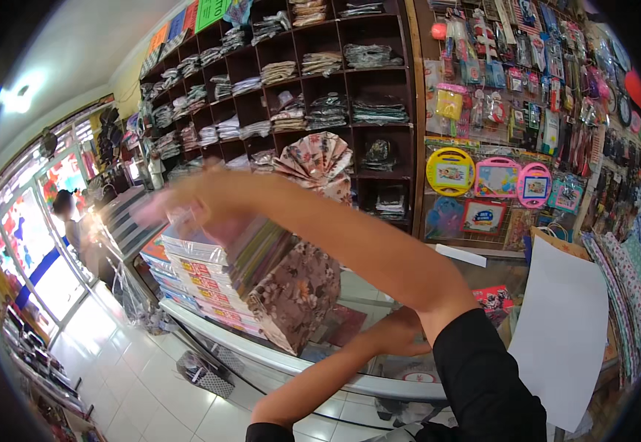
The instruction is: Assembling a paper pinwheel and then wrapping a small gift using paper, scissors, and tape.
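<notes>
My right arm reaches across to the left, and my right hand [204, 193] is a motion blur above stacked books. Whether it holds anything is unclear. Those plastic-wrapped book stacks [204, 282] stand on the glass display counter [353, 381]. Beside them is a floral-patterned box [298, 295] with several thin books or notebooks [259, 251] upright in it. A pleated floral fan shape [320, 160] rises behind the box. My left hand [406, 334] is over the counter, partly hidden beneath my right forearm, so its grip cannot be made out.
A large white sheet [563, 331] stands at the right, beside rolls of patterned paper [624, 298]. Dark cubby shelves [298, 38] hold folded packaged clothes. Packaged goods hang on a wall grid [497, 105]. A person [85, 237] stands near the glass doors [38, 237].
</notes>
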